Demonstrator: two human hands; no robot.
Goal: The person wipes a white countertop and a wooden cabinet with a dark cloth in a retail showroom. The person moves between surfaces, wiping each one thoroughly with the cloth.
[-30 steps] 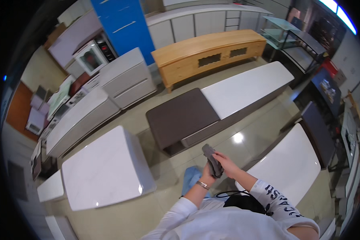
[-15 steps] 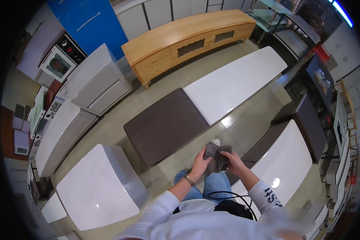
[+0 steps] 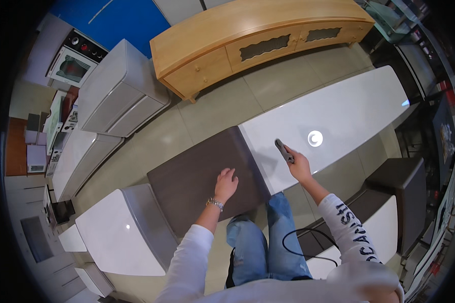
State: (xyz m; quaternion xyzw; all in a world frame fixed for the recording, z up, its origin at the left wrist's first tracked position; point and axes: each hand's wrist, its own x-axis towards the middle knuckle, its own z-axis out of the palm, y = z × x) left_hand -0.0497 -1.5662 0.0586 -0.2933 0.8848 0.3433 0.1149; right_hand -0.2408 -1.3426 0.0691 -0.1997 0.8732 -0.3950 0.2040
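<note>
A folded grey cloth (image 3: pixel 284 151) is gripped in my right hand (image 3: pixel 299 165), which is over the white top of a long low cabinet (image 3: pixel 333 113). My left hand (image 3: pixel 226 185) holds nothing, its fingers apart and slightly bent. It hovers over or rests on the cabinet's dark brown end section (image 3: pixel 197 174); contact cannot be made out. A metal watch or bracelet circles my left wrist. The brown section meets the white top along a straight seam between my two hands.
Beyond the cabinet stands a light wooden sideboard (image 3: pixel 202 65). A white and grey cabinet (image 3: pixel 119 237) is at the near left, with a grey drawer unit (image 3: pixel 124 93) behind it. A brown block-shaped unit (image 3: pixel 397 202) stands to the right. A black cable (image 3: pixel 308 230) loops beside my legs.
My hands have separated; both held the cloth earlier. The right has carried it over the white top, the left has let go and moved over the brown section. I am closer to the cabinet.
</note>
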